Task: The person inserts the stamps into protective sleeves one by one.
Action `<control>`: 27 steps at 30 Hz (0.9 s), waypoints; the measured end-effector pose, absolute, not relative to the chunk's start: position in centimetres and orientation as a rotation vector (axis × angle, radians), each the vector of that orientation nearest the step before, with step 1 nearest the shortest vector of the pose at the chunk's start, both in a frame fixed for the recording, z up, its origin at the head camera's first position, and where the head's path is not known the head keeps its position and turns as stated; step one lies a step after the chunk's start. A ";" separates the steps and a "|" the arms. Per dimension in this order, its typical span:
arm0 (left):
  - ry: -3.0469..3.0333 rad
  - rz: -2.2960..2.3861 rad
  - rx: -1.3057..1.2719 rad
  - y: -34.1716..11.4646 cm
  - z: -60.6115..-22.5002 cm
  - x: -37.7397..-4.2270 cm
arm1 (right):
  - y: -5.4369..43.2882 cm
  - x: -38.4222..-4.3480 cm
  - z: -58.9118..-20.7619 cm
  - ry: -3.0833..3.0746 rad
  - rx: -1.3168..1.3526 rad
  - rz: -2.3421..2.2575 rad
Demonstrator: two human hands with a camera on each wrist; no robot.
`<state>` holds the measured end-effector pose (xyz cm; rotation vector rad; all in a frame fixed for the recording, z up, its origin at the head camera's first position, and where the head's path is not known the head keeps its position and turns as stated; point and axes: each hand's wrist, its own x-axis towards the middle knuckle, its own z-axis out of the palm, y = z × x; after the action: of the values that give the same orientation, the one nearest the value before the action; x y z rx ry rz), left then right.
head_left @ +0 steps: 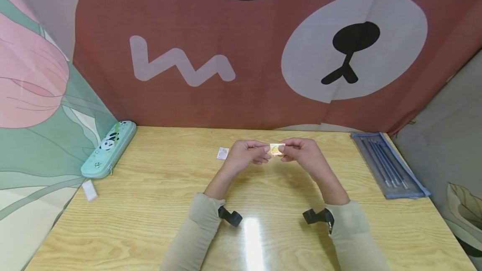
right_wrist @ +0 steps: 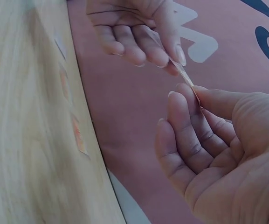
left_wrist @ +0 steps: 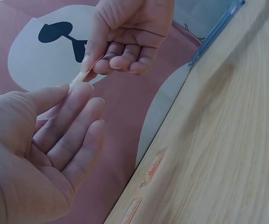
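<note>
Between both hands, a small yellow-and-orange card (head_left: 277, 149) is held up above the table. My left hand (head_left: 244, 155) pinches its left edge between thumb and fingers, while my right hand (head_left: 308, 157) pinches the right edge. In the left wrist view, a strip of clear film (left_wrist: 52, 112) extends from the card under the left thumb. Seen edge-on in the right wrist view, the card (right_wrist: 188, 80) looks thin and flat. A small white picture card (head_left: 222, 153) lies on the table just left of my left hand.
More small orange cards (right_wrist: 78, 135) lie in a row near the table's back edge. A mint panda pencil case (head_left: 109, 149) sits at the left, with a small white block (head_left: 90, 190) in front. At the right lies a blue-edged mesh pouch (head_left: 389, 165) of pens. Printed cloth (head_left: 180, 103) hangs behind.
</note>
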<state>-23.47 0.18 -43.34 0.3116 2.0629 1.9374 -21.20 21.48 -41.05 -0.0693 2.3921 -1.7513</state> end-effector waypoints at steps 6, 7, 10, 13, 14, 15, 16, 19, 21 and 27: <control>2.056 1.953 0.302 0.1 -43.3 -23.5 | 21.1 -21.3 -41.6 2.368 -0.079 -1.753; 2.061 1.947 0.306 0.1 -43.3 -23.5 | 21.2 -21.3 -41.6 2.370 -0.078 -1.752; 2.066 1.928 0.321 0.0 -43.4 -23.6 | 21.3 -21.4 -41.8 2.386 -0.081 -1.745; 2.109 1.893 0.336 -0.2 -43.5 -23.7 | 21.3 -21.5 -42.0 2.391 -0.076 -1.750; 2.158 1.863 0.347 -0.4 -43.4 -23.7 | 21.4 -21.5 -42.0 2.397 -0.079 -1.742; 2.229 1.819 0.373 -0.5 -43.4 -23.7 | 21.4 -21.5 -42.0 2.401 -0.072 -1.738; 2.322 1.758 0.412 -0.7 -43.4 -23.8 | 21.5 -21.5 -42.0 2.410 -0.068 -1.725; 2.642 1.486 0.572 -1.3 -43.1 -23.7 | 21.7 -21.4 -41.9 2.434 -0.052 -1.700; 2.791 1.313 0.692 -1.6 -43.0 -23.7 | 21.9 -21.3 -41.7 2.450 -0.046 -1.686; 2.892 1.134 0.863 -1.9 -42.7 -23.8 | 22.0 -21.3 -41.3 2.418 -0.043 -1.729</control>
<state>-23.78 -1.94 -42.68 0.8625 2.8919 1.1340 -21.35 22.00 -41.34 -0.0425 2.4185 -1.7291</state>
